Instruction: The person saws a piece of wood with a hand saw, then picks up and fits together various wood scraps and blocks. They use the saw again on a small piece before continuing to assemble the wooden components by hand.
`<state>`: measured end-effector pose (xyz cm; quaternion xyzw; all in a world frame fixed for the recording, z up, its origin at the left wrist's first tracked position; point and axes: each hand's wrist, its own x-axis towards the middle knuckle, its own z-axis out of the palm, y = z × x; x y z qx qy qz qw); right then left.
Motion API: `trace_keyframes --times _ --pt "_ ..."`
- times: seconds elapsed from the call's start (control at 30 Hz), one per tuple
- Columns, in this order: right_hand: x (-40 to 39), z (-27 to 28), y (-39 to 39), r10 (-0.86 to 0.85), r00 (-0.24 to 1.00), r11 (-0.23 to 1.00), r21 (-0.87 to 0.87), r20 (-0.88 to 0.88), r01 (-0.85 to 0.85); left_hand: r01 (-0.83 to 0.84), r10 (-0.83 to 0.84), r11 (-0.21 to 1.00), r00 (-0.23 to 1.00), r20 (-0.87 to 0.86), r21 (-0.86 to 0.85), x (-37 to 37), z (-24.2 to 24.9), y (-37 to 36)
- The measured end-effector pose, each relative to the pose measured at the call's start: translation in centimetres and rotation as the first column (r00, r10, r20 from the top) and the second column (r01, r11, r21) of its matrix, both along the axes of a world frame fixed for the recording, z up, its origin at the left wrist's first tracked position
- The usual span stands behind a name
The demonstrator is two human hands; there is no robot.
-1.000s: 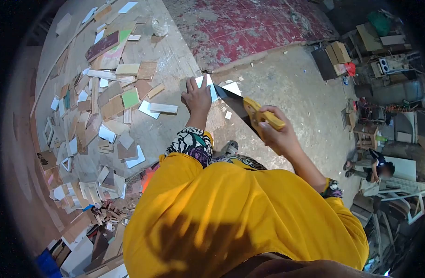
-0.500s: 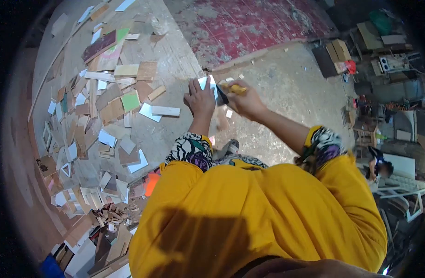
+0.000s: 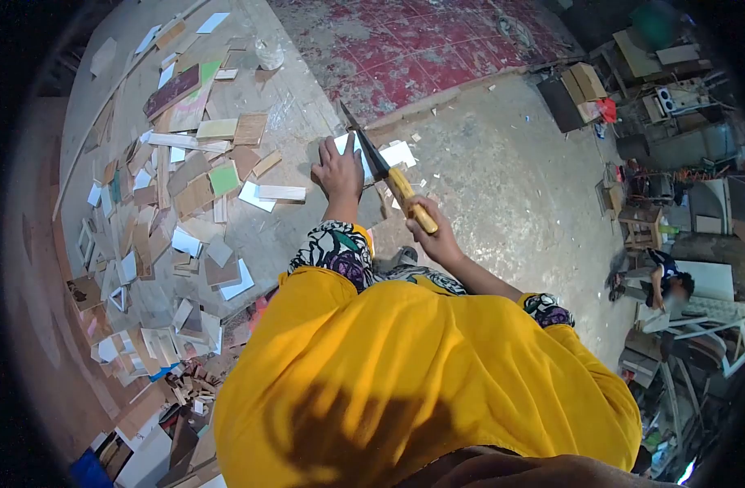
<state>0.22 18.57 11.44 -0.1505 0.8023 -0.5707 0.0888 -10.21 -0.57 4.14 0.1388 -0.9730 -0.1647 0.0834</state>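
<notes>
My left hand (image 3: 338, 172) lies with fingers spread on a white board (image 3: 347, 144) at the edge of the worktable. In my right hand (image 3: 437, 236) is a handsaw (image 3: 401, 189), gripped near the end of its yellow handle. Its dark blade slants up and left, running alongside the board's right edge, close to my left fingertips. Just right of the blade shows a loose white piece (image 3: 399, 154), past the table edge. Small white scraps are scattered around it on the floor.
Many wood and board offcuts (image 3: 195, 195) cover the left of the worktable (image 3: 307, 106). A whitish jar-like object (image 3: 269, 55) stands at its far side. Red tiled floor (image 3: 421, 41) lies ahead. Cartons (image 3: 582, 83) and a person bending (image 3: 665, 281) among boards are at the right.
My right hand has drawn back toward my body, so the saw's blade and handle now show at full length. A white piece has appeared right of the blade. My left hand stays on the board.
</notes>
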Motion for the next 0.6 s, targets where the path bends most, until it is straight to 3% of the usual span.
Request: trace_keyframes --times 0.07,0.1,0.17,0.23,0.3,0.6 --pt "-0.4 5.2 -0.9 -0.189 0.903 0.979 -0.003 0.386 0.206 0.000 -0.001 1.000 0.999 -0.032 -0.019 0.0 -0.4 0.0" --pt "-0.2 6.2 -0.6 -0.193 0.903 0.978 -0.004 0.384 0.211 0.001 -0.002 1.000 0.998 -0.057 -0.029 0.1 -0.4 0.1" --pt "0.5 7.8 0.8 -0.138 0.977 0.990 0.064 0.162 0.129 0.005 -0.004 1.000 0.999 -0.053 0.016 0.1 -0.3 0.2" --pt "1.0 9.8 1.8 -0.163 0.949 0.985 -0.001 0.270 0.170 0.013 -0.011 0.998 0.999 -0.050 0.054 0.0 -0.5 0.0" --pt "1.4 12.0 2.1 -0.182 0.922 0.983 0.054 0.343 0.174 0.006 -0.005 1.000 0.998 -0.067 0.015 0.0 -0.8 0.1" --pt "-2.6 18.2 1.6 -0.095 0.856 0.995 0.058 0.509 0.076 0.013 -0.013 1.000 0.998 -0.063 -0.001 -0.3 -1.4 -0.1"
